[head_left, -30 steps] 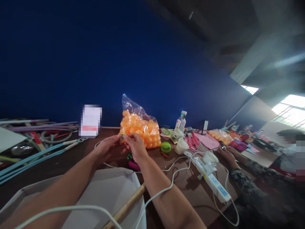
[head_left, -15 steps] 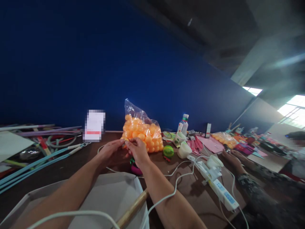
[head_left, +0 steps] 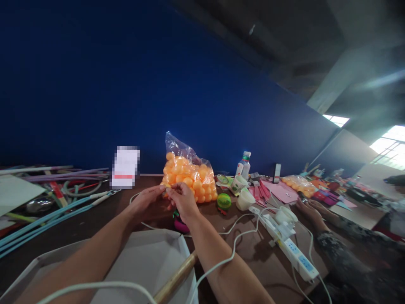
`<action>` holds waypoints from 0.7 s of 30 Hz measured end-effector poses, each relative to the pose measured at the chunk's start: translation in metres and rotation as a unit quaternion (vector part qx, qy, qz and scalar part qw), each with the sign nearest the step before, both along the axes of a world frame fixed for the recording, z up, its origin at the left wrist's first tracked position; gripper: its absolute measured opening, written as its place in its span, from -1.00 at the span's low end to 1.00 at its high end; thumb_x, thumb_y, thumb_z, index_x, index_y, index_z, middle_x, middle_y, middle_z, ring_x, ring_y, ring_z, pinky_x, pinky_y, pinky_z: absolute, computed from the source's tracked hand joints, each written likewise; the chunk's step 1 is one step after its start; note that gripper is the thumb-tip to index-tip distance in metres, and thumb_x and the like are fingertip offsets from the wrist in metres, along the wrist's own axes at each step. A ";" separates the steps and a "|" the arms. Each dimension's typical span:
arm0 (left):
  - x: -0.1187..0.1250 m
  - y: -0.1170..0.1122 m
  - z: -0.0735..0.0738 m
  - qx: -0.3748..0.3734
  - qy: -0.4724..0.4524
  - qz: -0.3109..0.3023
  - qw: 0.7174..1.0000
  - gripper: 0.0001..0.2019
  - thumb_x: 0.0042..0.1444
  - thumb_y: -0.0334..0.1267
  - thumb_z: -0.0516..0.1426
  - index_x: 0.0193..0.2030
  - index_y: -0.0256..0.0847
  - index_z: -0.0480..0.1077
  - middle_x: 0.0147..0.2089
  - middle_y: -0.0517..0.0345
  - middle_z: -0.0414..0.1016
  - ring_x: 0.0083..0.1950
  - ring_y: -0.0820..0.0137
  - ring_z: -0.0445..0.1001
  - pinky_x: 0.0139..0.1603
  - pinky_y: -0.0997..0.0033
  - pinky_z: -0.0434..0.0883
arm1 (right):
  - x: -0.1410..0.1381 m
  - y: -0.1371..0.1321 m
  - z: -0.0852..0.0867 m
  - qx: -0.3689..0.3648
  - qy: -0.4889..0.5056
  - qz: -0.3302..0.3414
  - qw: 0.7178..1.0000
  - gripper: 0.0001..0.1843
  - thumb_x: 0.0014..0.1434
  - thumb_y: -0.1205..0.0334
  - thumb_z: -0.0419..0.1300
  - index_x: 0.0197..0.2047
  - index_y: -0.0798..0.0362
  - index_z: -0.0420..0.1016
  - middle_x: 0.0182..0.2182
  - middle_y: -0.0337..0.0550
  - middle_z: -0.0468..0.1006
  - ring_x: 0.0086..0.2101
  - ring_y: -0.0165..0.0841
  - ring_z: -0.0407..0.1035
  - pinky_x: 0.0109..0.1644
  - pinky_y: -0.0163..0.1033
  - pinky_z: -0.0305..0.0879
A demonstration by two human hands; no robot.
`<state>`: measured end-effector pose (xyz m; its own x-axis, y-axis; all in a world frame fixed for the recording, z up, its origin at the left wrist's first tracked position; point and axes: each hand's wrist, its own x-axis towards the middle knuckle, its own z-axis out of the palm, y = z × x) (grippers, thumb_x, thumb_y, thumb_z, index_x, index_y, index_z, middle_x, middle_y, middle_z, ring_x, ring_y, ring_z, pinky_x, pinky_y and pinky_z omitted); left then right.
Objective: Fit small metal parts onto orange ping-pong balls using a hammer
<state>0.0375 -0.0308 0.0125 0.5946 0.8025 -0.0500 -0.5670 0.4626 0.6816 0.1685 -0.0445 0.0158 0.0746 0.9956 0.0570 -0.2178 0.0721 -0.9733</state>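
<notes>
My left hand (head_left: 147,201) and my right hand (head_left: 182,201) meet over the table, fingertips pinched together around something small and yellowish that is mostly hidden. Right behind them stands a clear plastic bag (head_left: 202,181) full of orange balls. Below my right hand lies a purple round thing (head_left: 180,224) with a green top, partly covered by the wrist. To the right sits a green striped ball (head_left: 224,202) like a small watermelon.
A white box (head_left: 152,261) with a wooden stick (head_left: 177,276) across it is beneath my forearms. White cables run to a power strip (head_left: 295,253) on the right. Light-blue rods (head_left: 57,219) lie left. A co-worker's hands (head_left: 313,213) are at far right, near pink sheets (head_left: 278,192).
Almost nothing differs. Both my hands stay pinched together in the same place; the co-worker at the right has shifted slightly.
</notes>
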 end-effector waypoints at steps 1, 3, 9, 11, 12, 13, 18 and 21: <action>0.000 0.000 0.000 0.001 0.002 -0.005 1.000 -0.83 0.03 -0.28 0.25 -0.26 -0.33 0.47 -0.43 -0.04 0.54 -0.40 0.23 0.54 -0.33 0.24 0.49 | 0.000 0.000 -0.001 0.003 0.000 -0.005 1.000 -0.64 -0.07 0.12 0.34 -0.30 0.06 0.29 -0.63 -0.44 0.36 -0.69 -0.57 0.15 -0.70 -0.43 0.27; 0.001 -0.001 0.001 0.002 0.002 -0.014 1.000 -0.81 0.04 -0.23 0.25 -0.28 -0.33 0.46 -0.44 -0.04 0.53 -0.41 0.23 0.54 -0.32 0.22 0.49 | -0.001 0.000 -0.001 0.009 0.001 -0.011 1.000 -0.65 -0.06 0.09 0.34 -0.32 0.06 0.29 -0.63 -0.43 0.36 -0.69 -0.58 0.15 -0.69 -0.43 0.27; 0.004 0.002 -0.003 0.021 -0.013 -0.025 0.999 -0.78 0.04 -0.18 0.26 -0.33 -0.33 0.45 -0.44 -0.05 0.52 -0.41 0.24 0.53 -0.29 0.20 0.49 | -0.003 0.000 -0.001 0.016 0.002 -0.013 1.000 -0.64 0.00 -0.02 0.30 -0.37 0.06 0.29 -0.63 -0.43 0.35 -0.72 -0.59 0.13 -0.70 -0.43 0.27; 0.004 0.006 -0.006 0.021 -0.002 -0.003 1.000 -0.81 0.02 -0.23 0.27 -0.33 -0.34 0.45 -0.44 -0.05 0.53 -0.42 0.24 0.53 -0.30 0.22 0.48 | -0.003 0.001 -0.002 0.015 -0.001 -0.011 1.000 -0.64 0.00 -0.02 0.30 -0.36 0.06 0.31 -0.63 -0.43 0.35 -0.72 -0.59 0.15 -0.70 -0.43 0.27; 0.004 0.007 -0.008 0.016 0.007 0.004 1.000 -0.82 0.01 -0.26 0.28 -0.33 -0.35 0.45 -0.44 -0.06 0.53 -0.42 0.24 0.53 -0.31 0.23 0.48 | -0.003 0.001 -0.003 0.014 -0.002 -0.009 1.000 -0.64 0.00 -0.03 0.30 -0.36 0.06 0.31 -0.63 -0.43 0.35 -0.72 -0.59 0.15 -0.70 -0.43 0.27; 0.004 0.009 -0.009 0.012 0.013 0.009 1.000 -0.82 0.00 -0.27 0.28 -0.33 -0.35 0.45 -0.45 -0.06 0.53 -0.43 0.24 0.52 -0.32 0.24 0.48 | -0.002 0.001 -0.003 0.015 -0.004 -0.007 1.000 -0.63 0.00 -0.03 0.30 -0.36 0.06 0.31 -0.63 -0.43 0.35 -0.72 -0.59 0.15 -0.69 -0.43 0.27; 0.004 0.014 -0.016 0.020 -0.002 -0.024 1.000 -0.81 0.05 -0.22 0.25 -0.38 -0.35 0.45 -0.48 -0.06 0.52 -0.46 0.26 0.51 -0.35 0.26 0.46 | -0.002 0.002 -0.005 0.026 -0.013 0.006 1.000 -0.64 -0.02 -0.01 0.31 -0.36 0.07 0.32 -0.62 -0.42 0.36 -0.71 -0.59 0.14 -0.68 -0.43 0.28; 0.003 0.013 -0.017 0.035 -0.006 -0.033 0.999 -0.79 0.07 -0.21 0.23 -0.40 -0.36 0.45 -0.46 -0.09 0.52 -0.44 0.25 0.52 -0.34 0.25 0.46 | -0.002 0.002 -0.005 0.026 -0.011 0.012 1.000 -0.66 -0.01 0.02 0.31 -0.35 0.06 0.31 -0.62 -0.42 0.36 -0.70 -0.59 0.15 -0.68 -0.42 0.29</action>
<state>0.0407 -0.0174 -0.0041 0.6465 0.7628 0.0125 -0.5455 0.4507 0.7066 0.1669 -0.0421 0.0107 0.0484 0.9927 0.1109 -0.1980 0.1184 -0.9730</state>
